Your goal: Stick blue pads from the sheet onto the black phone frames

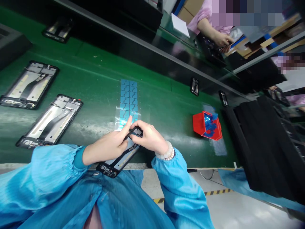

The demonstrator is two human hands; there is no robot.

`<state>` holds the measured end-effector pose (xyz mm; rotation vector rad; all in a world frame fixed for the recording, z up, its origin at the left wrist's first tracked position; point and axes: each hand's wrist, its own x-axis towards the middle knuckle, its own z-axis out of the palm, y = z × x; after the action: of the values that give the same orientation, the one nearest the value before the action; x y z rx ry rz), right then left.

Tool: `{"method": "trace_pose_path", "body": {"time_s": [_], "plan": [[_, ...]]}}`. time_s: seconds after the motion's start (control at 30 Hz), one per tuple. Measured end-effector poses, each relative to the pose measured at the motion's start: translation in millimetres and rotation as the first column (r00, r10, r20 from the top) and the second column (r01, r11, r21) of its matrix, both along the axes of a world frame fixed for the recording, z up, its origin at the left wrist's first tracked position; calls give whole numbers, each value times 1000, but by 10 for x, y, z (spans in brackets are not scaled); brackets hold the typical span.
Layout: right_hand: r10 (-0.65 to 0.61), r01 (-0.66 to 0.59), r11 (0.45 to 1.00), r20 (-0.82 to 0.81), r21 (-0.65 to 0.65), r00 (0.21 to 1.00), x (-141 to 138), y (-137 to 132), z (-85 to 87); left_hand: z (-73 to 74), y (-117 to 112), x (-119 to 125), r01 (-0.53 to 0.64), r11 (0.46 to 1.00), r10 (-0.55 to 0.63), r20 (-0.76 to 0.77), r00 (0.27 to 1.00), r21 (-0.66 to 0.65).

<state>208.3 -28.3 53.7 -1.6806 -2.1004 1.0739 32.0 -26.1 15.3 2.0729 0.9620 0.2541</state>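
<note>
A black phone frame point(116, 163) lies tilted over the near edge of the green belt, under both of my hands. My left hand point(111, 143) grips its upper part, with the forefinger stretched up toward the sticker sheet. My right hand point(147, 136) is closed on the frame's top end, fingers pinched there. Just beyond my fingers lies a clear sheet of small blue square stickers point(128, 97).
Two more phone frames point(51, 121) point(30, 84) lie on the green belt point(100, 70) at left. A red bin point(206, 124) with blue scraps stands at right, beside black fabric point(262, 146). Another person's hand point(222, 39) works at the far bench.
</note>
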Motion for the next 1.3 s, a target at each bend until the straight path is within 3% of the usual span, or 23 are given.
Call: {"method": "trace_pose_path", "body": {"time_s": [0.23,0.47,0.7,1.13,1.3], "plan": [[94,-112,991,-219,-71,971,11,40,-113,23,2,9,35,999,-35,-18,999,-6],[-50,34,997,-234,-72,971,-32,-18,-151,7,4,1,23,1000,-23,-12,1000,-7],[-59,-14,984,-397,-178,916,68,2,-227,31,7,-8,-7,997,5,-27,1000,-70],[-111,23,978,-427,-207,897,-37,7,-250,30,-3,3,24,999,-27,-66,997,-40],[-75,10,987,-401,-160,913,5,3,-276,-6,5,-13,-4,996,1,-27,1000,-91]]}}
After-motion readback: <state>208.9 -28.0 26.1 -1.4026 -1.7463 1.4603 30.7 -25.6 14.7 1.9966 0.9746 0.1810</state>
